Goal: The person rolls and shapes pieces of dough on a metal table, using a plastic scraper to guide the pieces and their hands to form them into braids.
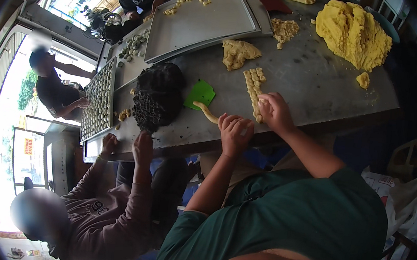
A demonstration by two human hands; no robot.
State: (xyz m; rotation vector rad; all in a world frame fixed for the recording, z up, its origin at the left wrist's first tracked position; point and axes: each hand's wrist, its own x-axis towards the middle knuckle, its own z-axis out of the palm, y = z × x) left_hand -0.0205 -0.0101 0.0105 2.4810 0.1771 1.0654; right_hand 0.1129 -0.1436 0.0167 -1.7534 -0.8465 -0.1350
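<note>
A rope of pale dough (206, 111) sticks out to the left from my left hand (235, 133), whose fingers are closed round its near end by the table edge. My right hand (275, 112) is just right of it, fingers curled in at the near end of a double row of small dough pieces (252, 86). Whatever its fingertips hold is hidden. A green plastic scraper (200, 94) lies flat beyond the rope's tip. Left of that sits a big dark mound of filling (158, 97). A flattened lump of dough (240, 55) rests beyond the row.
A large yellow dough mass (353, 36), crumbly dough (283, 31) and a red scraper (274, 4) lie farther back. A wide metal tray (204, 25) stands at the far left-centre. Another tray holds rows of filled pieces (98, 100). A co-worker's hands (142, 148) work left of me; two other people stand beyond.
</note>
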